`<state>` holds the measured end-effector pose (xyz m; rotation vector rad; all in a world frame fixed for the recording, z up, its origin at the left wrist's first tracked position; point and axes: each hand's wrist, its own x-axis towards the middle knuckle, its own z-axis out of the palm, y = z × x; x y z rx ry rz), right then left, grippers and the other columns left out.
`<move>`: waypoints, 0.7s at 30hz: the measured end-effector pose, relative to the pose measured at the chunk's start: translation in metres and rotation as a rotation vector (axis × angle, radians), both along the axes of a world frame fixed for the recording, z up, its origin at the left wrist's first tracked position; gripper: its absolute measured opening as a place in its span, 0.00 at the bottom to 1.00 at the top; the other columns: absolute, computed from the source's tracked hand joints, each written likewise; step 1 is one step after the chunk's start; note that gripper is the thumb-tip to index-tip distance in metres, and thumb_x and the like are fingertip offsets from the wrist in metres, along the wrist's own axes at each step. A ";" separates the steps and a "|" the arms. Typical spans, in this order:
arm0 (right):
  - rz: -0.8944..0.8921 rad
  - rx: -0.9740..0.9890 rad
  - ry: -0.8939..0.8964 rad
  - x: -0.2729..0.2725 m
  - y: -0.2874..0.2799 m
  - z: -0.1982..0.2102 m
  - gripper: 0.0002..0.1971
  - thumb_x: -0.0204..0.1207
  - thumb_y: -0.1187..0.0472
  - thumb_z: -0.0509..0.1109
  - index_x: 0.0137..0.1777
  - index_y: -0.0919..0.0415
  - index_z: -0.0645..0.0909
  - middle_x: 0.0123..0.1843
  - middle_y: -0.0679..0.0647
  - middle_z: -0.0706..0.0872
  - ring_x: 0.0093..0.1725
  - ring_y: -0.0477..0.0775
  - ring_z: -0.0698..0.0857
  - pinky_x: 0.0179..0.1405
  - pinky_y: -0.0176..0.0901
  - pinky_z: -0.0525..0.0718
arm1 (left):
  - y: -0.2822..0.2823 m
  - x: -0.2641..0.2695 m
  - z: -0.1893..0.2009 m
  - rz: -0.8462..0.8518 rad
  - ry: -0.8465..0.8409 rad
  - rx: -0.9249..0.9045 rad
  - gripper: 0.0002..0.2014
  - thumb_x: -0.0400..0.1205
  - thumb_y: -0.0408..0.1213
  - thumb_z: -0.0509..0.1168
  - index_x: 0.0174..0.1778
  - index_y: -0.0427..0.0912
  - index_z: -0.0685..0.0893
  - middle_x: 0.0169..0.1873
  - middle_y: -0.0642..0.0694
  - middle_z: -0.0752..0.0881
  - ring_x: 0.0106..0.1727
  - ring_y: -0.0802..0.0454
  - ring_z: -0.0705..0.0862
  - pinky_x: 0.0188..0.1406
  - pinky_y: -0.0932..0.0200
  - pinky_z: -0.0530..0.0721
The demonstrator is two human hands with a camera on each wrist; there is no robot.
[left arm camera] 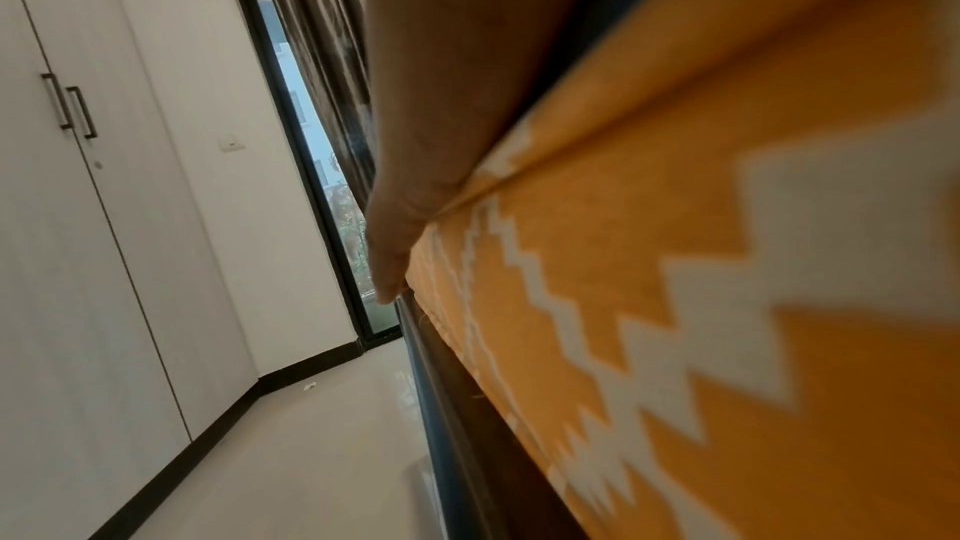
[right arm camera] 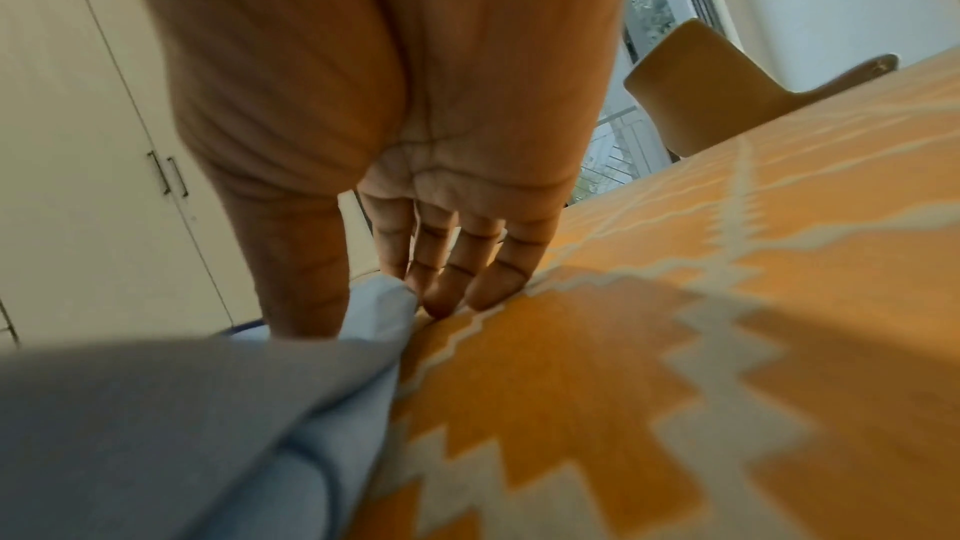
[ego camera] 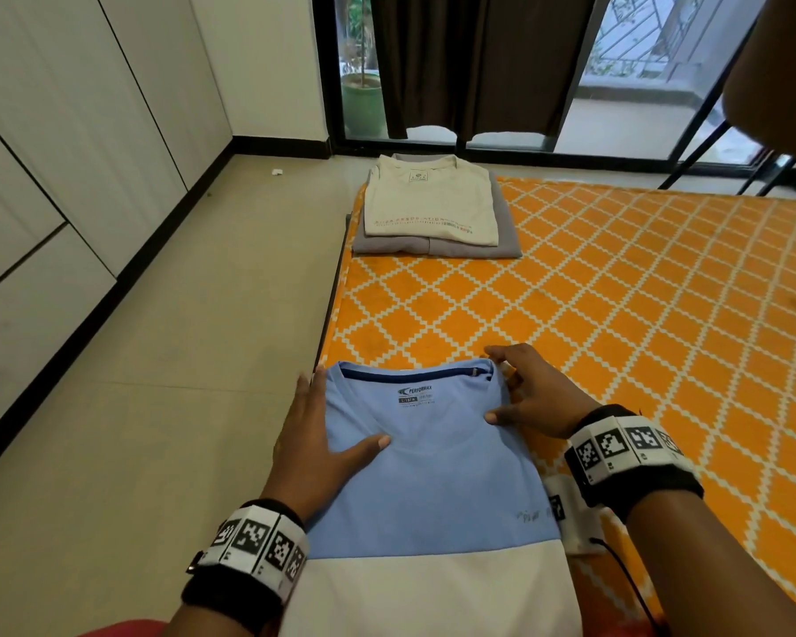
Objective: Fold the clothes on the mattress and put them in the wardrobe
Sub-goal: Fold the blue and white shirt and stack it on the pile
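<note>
Now, left hand (ego camera: pixel 315 441): fingers straight, flat along shirt (ego camera: pixel 433 471) edge, thumb on top.
Right hand (ego camera: pixel 531 397): fingers spread, pinching shirt's collar corner on mattress (ego camera: pixel 616 314).

1. The head view looks forward and down from above the near edge of the mattress (ego camera: pixel 616 291), taking in both hands, the blue shirt (ego camera: pixel 428 475), the floor on the left and the window (ego camera: pixel 662 75) at the far end.
2. The left wrist view sits low and very near the mattress side (left arm camera: pixel 727 302), tilted, facing along the left edge towards the far window (left arm camera: pixel 311 138), with the wardrobe (left arm camera: pixel 78 220) on the left.
3. The right wrist view looks along the palm at the fingers (right arm camera: pixel 442 261), close above the mattress (right arm camera: pixel 727 343).
4. All three views share the orange mattress; both wrist views share the wardrobe (right arm camera: pixel 78 138).
</note>
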<state>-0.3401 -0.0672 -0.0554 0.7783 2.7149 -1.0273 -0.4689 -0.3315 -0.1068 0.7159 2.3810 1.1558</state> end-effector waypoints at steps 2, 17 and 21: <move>-0.059 -0.091 0.068 0.001 0.004 0.002 0.38 0.71 0.58 0.80 0.80 0.53 0.67 0.74 0.49 0.72 0.66 0.55 0.77 0.58 0.42 0.80 | -0.001 0.004 0.006 0.077 0.031 0.065 0.49 0.67 0.72 0.66 0.80 0.72 0.47 0.85 0.60 0.45 0.85 0.60 0.45 0.84 0.41 0.53; -0.049 0.054 0.184 -0.009 0.001 -0.016 0.06 0.77 0.56 0.75 0.48 0.48 0.80 0.50 0.45 0.73 0.42 0.41 0.74 0.39 0.35 0.70 | 0.021 0.058 0.009 -0.399 0.423 -0.448 0.50 0.59 0.89 0.33 0.79 0.76 0.35 0.79 0.55 0.22 0.76 0.48 0.15 0.70 0.30 0.19; 0.055 0.101 0.201 -0.011 0.003 -0.014 0.03 0.78 0.59 0.74 0.49 0.50 0.84 0.56 0.47 0.78 0.50 0.46 0.75 0.50 0.38 0.71 | 0.020 0.058 0.009 -0.393 0.435 -0.443 0.48 0.65 0.87 0.43 0.79 0.75 0.36 0.79 0.55 0.22 0.76 0.49 0.15 0.69 0.32 0.17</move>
